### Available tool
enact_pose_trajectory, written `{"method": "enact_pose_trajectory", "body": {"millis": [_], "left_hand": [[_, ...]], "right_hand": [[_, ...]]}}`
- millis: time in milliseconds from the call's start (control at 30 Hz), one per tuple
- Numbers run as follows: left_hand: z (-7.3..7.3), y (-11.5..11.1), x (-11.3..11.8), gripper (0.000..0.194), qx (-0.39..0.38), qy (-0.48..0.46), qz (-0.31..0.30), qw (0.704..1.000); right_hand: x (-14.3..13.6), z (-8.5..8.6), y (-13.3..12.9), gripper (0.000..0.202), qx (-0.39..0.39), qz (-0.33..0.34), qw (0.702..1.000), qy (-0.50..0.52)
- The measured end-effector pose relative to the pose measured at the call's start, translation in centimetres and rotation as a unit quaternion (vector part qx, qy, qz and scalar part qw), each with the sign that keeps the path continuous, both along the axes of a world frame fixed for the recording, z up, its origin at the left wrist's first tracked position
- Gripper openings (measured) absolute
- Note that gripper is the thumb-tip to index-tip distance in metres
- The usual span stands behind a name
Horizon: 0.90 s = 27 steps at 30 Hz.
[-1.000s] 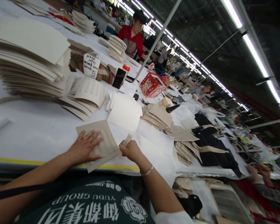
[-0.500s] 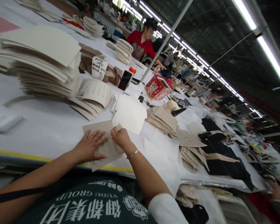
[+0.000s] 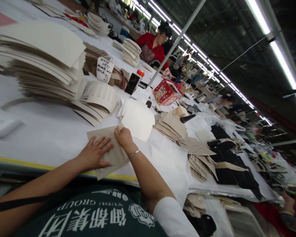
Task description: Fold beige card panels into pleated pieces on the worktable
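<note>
A beige flat panel (image 3: 111, 169) lies at an angle on the white table close to its front edge. My left hand (image 3: 95, 154) rests flat on it with the fingers spread. My right hand (image 3: 124, 136) is closed in a fist at the panel's far right edge, around a small cream-coloured piece (image 3: 120, 126). Most of that piece is hidden by the fingers, so I cannot tell its kind. Just beyond the fist lie several white sheets (image 3: 139, 120).
Tall stacks of cream panels (image 3: 44, 46) stand at the left. Beige panel piles (image 3: 171, 125) and black fabric (image 3: 233, 168) lie to the right. Farther back are a phone (image 3: 132, 83), a red box (image 3: 166, 92) and a metal pole (image 3: 177, 42). A person in red (image 3: 150, 46) works across the table.
My right hand has moved slightly left and away from me along the panel's edge, and less of the cream piece shows. My left hand stays in place on the panel.
</note>
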<state>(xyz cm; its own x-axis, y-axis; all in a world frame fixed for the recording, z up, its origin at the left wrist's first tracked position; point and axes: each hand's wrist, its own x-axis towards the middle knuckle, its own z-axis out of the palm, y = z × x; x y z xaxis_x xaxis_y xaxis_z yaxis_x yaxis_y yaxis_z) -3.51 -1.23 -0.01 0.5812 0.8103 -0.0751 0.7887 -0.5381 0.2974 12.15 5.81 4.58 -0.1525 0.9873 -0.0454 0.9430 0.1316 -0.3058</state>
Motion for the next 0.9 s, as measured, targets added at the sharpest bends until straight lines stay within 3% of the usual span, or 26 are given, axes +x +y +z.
{"method": "enact_pose_trajectory", "body": {"millis": [100, 300, 367, 433, 633, 700, 767, 900], "left_hand": [[0.4, -0.1, 0.0, 0.078, -0.008, -0.002, 0.002, 1.000], [0.3, -0.2, 0.0, 0.076, -0.003, -0.018, -0.002, 1.000], [0.1, -0.2, 0.0, 0.077, -0.005, -0.022, -0.007, 1.000], [0.1, -0.1, 0.0, 0.077, -0.005, -0.020, -0.012, 1.000], [0.0, -0.1, 0.1, 0.081, 0.000, -0.021, -0.016, 1.000], [0.1, -0.2, 0.0, 0.086, -0.003, -0.017, -0.005, 1.000], [0.1, -0.2, 0.0, 0.091, -0.010, -0.009, 0.013, 1.000], [-0.1, -0.3, 0.0, 0.098, -0.020, -0.014, 0.024, 0.999]], "right_hand": [[0.1, 0.1, -0.4, 0.027, 0.001, 0.003, 1.000, 0.009], [4.1, 0.7, -8.6, 0.023, -0.063, 0.010, 0.998, -0.003], [4.9, 0.9, -10.1, 0.023, -0.084, 0.007, 0.996, 0.005], [4.7, 0.8, -9.7, 0.023, -0.087, 0.017, 0.996, 0.012], [0.5, 0.0, -2.1, 0.022, 0.006, 0.045, 0.999, 0.020], [0.2, 0.0, -1.2, 0.023, -0.005, 0.052, 0.998, 0.034], [1.1, 0.0, -2.1, 0.021, -0.030, 0.064, 0.995, 0.066], [4.7, -0.3, -7.6, 0.022, -0.087, 0.057, 0.982, 0.155]]}}
